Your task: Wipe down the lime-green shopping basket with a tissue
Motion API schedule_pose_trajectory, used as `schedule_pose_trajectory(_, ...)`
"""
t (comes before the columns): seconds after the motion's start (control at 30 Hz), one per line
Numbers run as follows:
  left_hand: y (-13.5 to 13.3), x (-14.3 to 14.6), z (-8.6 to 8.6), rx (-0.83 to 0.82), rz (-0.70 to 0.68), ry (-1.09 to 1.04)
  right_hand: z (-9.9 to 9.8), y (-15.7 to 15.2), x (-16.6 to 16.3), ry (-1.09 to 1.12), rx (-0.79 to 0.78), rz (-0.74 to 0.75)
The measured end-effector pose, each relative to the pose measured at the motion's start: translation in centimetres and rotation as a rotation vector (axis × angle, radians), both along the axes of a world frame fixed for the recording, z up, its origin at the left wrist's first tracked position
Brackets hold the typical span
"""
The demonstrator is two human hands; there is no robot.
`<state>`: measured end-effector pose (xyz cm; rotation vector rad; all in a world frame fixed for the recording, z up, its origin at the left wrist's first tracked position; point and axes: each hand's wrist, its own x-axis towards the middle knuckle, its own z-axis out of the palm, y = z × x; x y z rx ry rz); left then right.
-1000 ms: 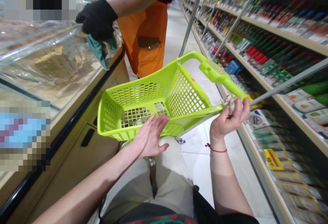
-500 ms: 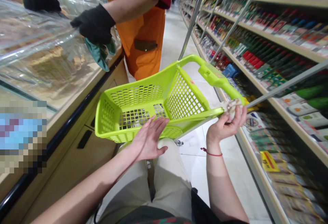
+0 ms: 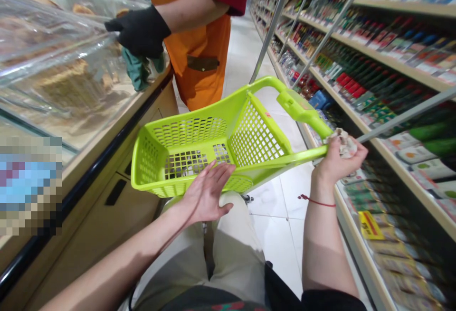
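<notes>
A lime-green shopping basket (image 3: 192, 118) with perforated sides and a long handle stands across my knees, nothing lying inside it. On its near rim rests my left hand (image 3: 210, 190), fingers stretched out and thumb apart. My right hand (image 3: 344, 156) grips a crumpled whitish cloth (image 3: 342, 142), pressed against the handle's near corner. Part of the cloth is hidden by the fingers. A red string bracelet (image 3: 317, 202) circles my right wrist.
At left runs a glass-fronted counter (image 3: 81, 126) with wrapped baked goods. A co-worker in orange overalls (image 3: 199, 64) stands beyond the basket, a black-gloved hand (image 3: 144, 33) holding a green cloth (image 3: 137, 71) at the counter. Stocked shelves (image 3: 392, 54) and a metal frame (image 3: 272, 26) line the right.
My right hand has slid outward to the right with the whitish cloth, round the handle's corner. My left hand stays put. The co-worker's gloved hand has shifted slightly right.
</notes>
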<state>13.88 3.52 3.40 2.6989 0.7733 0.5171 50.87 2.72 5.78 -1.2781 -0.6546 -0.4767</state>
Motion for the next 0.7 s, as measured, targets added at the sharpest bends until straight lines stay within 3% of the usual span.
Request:
schedule_pose_trajectory(0.17, 0.0, -0.1, -0.1, 0.015, 0.004, -0.003, 0.1, -0.5, -1.0, 0.040, 0.048, -0.102)
schedule_pose_trajectory(0.3, -0.1, -0.2, -0.4, 0.028, 0.008, -0.010, -0.8, -1.9, -4.0, 0.006, 0.032, -0.170)
schedule_pose_trajectory(0.43, -0.1, -0.2, -0.5, 0.043, -0.005, -0.020, -1.7, -2.7, -6.9, -0.010, 0.020, -0.095)
schedule_pose_trajectory(0.7, 0.2, -0.1, -0.4, 0.022, -0.005, -0.010, -0.6, -1.7, -4.5, 0.052, 0.003, -0.112)
